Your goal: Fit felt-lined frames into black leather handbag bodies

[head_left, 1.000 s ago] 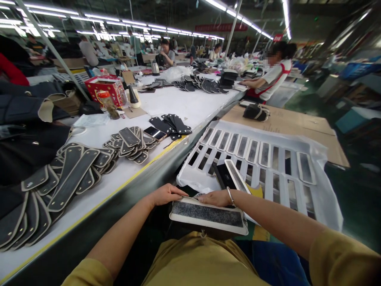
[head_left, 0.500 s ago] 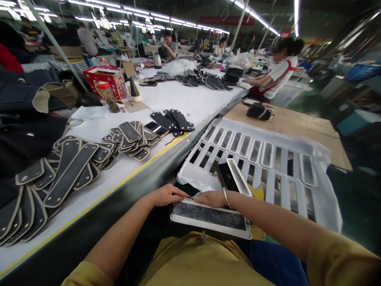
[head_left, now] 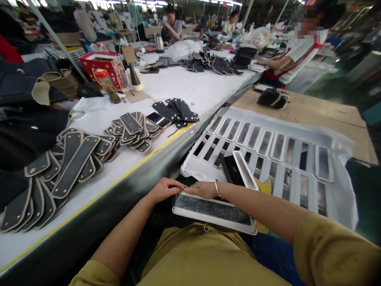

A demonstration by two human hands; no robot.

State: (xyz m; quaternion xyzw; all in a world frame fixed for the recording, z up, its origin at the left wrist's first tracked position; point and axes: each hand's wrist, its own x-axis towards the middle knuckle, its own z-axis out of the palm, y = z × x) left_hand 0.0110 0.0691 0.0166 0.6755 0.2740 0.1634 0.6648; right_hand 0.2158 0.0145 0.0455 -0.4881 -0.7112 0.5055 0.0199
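Note:
Across my lap lies a dark piece with a long, white-rimmed, speckled grey panel [head_left: 212, 210] facing up. A small metal ring [head_left: 206, 227] hangs at its near side. My left hand [head_left: 168, 190] is closed at the panel's far left corner, thumb and fingers pressed together. Beside it, touching fingertips, my right hand [head_left: 202, 190] grips the far edge with its fingers bent over it. A bracelet [head_left: 218, 189] circles the right wrist. What the fingertips pinch is partly hidden. Just beyond the right forearm stands a black piece with a white-rimmed strip [head_left: 245, 170].
A white slotted tray [head_left: 309, 194] holding several white-rimmed panels is at right, near cardboard [head_left: 330, 113]. On the table [head_left: 166, 85] are stacked dark straps [head_left: 76, 165], black pieces [head_left: 180, 111], a phone [head_left: 158, 119] and a red box [head_left: 104, 67]. A co-worker [head_left: 300, 59] stands beyond.
The view has tilted down and shifted slightly left. My hands have drawn closer together at the panel's far left corner; the panel itself stays on my lap.

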